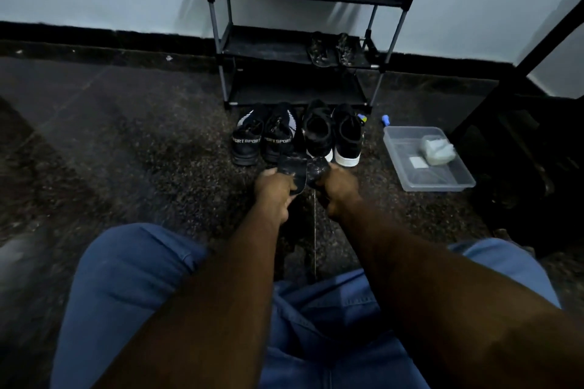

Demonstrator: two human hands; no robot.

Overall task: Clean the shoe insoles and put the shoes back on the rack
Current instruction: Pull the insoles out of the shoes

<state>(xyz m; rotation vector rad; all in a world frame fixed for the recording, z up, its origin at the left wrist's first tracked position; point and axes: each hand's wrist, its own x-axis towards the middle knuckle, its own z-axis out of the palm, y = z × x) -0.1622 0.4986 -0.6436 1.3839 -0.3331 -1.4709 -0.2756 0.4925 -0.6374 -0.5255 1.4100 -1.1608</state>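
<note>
My left hand [274, 191] grips a dark, dusty insole [294, 169], and my right hand [338, 189] grips a second dark insole [317, 169] beside it. Both are held low over the floor just in front of the shoes. A black pair marked SPORT [264, 137] stands on the floor at the left. A black pair with white soles [331, 133] stands to its right. Behind them rises the black shoe rack [297, 41], with two more dirty insoles [331, 49] lying on its middle shelf at the right.
A clear plastic tub [428, 159] holding a whitish cloth [437, 150] sits on the floor at the right. A small blue object [386, 119] lies next to the rack's foot. A dark frame [518, 95] stands at the far right. The floor is dark speckled stone.
</note>
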